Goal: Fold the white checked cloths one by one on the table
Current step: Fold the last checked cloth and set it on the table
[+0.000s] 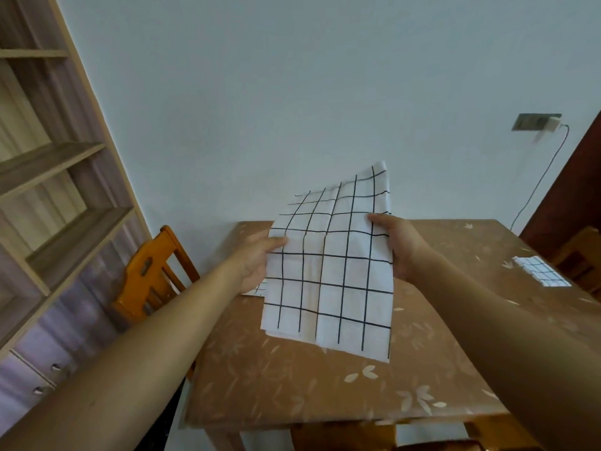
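Note:
A white cloth with a black check point(331, 265) hangs in the air above the table point(292, 385), doubled over, its top edge curling toward the wall. My left hand point(257, 258) pinches its left edge and my right hand point(396, 245) grips its right edge. A folded checked cloth point(541, 271) lies flat on the table at the far right. Under my left hand a corner of another checked cloth point(257, 289) shows on the table; the rest of it is hidden.
The table carries a brown cover with pale leaf prints. An orange wooden chair point(153, 275) stands at its left side, wooden shelves point(48, 177) beyond. Another chair point(582, 255) is at the right edge. A wall socket with a cable point(538, 122) is behind.

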`<action>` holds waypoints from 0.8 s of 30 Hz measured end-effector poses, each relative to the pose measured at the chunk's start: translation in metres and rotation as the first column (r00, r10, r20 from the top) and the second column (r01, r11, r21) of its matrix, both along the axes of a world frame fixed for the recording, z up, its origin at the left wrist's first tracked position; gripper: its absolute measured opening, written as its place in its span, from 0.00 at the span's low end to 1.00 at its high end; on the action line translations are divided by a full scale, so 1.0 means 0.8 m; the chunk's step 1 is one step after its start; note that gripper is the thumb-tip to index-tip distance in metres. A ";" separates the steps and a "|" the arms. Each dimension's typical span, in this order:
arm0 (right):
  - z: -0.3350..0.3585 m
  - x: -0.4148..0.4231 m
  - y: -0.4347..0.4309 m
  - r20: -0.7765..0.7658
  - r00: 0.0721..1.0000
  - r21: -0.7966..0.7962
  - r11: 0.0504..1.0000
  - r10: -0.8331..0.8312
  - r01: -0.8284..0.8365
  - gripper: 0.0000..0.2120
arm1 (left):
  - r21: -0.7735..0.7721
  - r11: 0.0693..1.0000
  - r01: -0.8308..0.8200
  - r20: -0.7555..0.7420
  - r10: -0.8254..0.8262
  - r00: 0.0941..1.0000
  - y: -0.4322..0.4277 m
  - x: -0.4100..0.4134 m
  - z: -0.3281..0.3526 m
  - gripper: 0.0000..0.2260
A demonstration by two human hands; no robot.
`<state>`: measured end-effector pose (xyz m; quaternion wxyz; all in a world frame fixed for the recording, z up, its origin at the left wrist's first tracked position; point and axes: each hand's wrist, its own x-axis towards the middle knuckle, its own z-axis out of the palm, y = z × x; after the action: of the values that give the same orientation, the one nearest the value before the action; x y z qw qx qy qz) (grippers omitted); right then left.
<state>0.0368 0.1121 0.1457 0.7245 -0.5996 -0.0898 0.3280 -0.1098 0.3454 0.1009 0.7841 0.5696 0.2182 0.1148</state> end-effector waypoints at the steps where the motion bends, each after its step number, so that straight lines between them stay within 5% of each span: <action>1: -0.003 0.002 -0.003 0.018 1.000 -0.009 1.000 -0.005 0.005 0.17 | 0.015 0.999 -0.031 0.013 0.031 0.999 -0.002 0.004 0.003 0.31; 4: -0.010 0.006 -0.012 0.079 0.996 -0.045 0.998 0.037 -0.034 0.17 | 0.113 0.988 -0.101 0.053 0.096 0.994 -0.001 0.015 0.002 0.20; 8: -0.021 0.010 -0.026 0.155 0.979 -0.128 0.986 0.129 -0.110 0.15 | 0.191 0.973 -0.129 0.078 0.116 0.990 -0.007 0.020 -0.001 0.18; 14: -0.029 0.011 -0.034 0.253 0.967 -0.147 0.988 -0.002 0.040 0.06 | 0.253 0.953 -0.168 0.040 0.163 0.986 0.012 0.032 -0.021 0.21; 18: -0.030 0.015 -0.031 0.316 0.939 -0.100 0.979 -0.137 0.176 0.05 | 0.268 0.943 -0.197 0.041 0.193 0.980 -0.015 0.016 0.007 0.04; 21: -0.030 0.017 -0.030 0.361 0.906 -0.102 0.957 -0.219 0.272 0.14 | 0.316 0.923 -0.221 0.071 0.209 0.975 -0.017 0.015 0.007 0.19; 24: -0.030 0.016 -0.030 0.440 0.881 -0.108 0.964 -0.174 0.244 0.02 | 0.409 0.888 -0.209 0.108 0.180 0.978 -0.020 0.013 0.009 0.17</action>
<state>0.0497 0.0879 0.1220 0.6677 -0.7193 -0.1541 0.1146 -0.0993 0.3298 0.1084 0.6353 0.6952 0.2182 0.2559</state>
